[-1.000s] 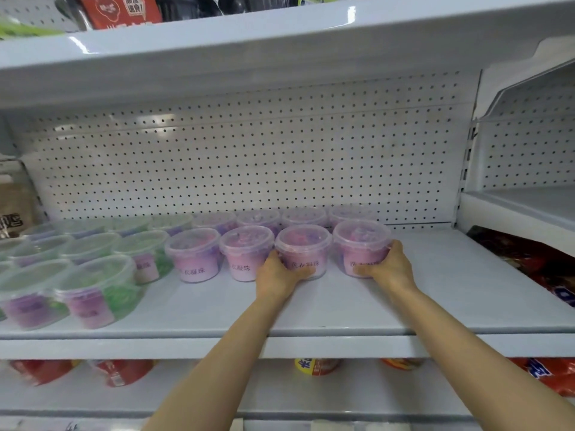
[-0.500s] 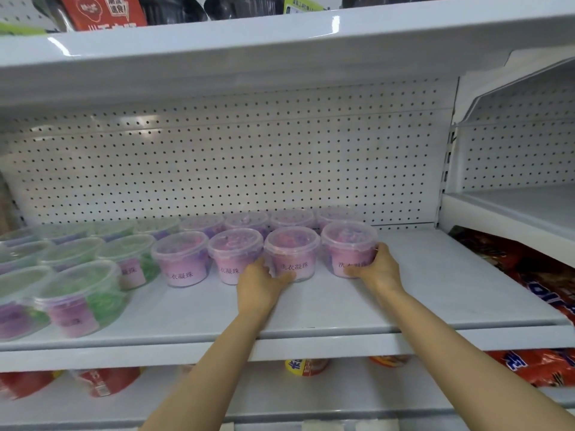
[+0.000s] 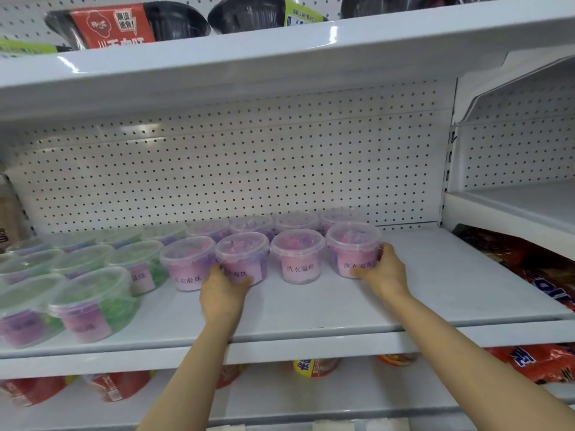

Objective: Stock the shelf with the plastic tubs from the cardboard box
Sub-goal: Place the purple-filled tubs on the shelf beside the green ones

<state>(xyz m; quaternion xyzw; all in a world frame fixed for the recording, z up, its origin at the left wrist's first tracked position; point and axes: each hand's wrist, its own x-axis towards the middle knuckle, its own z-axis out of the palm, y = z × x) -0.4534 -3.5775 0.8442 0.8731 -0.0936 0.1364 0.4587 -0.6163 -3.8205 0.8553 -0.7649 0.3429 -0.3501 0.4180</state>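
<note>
A front row of clear plastic tubs with pink contents stands on the white shelf (image 3: 441,284), with a second row behind it. My right hand (image 3: 384,270) grips the rightmost front tub (image 3: 353,247) from its right side. My left hand (image 3: 224,289) holds the base of another pink tub (image 3: 242,253), two places to the left. The tub between them (image 3: 297,259) stands untouched. Green-filled tubs (image 3: 93,301) fill the shelf's left part. No cardboard box that I can pick out for certain is in view.
Bare shelf surface lies right of the pink tubs. The upper shelf carries black instant-noodle bowls (image 3: 174,23). Red snack bags (image 3: 525,265) sit in the bay to the right. Cup noodles (image 3: 314,367) stand on the shelf below. A brown carton (image 3: 9,222) shows at the left edge.
My left hand has shifted one tub to the left, from the tub beside the rightmost one. My right hand stays on the rightmost tub. The camera has moved closer.
</note>
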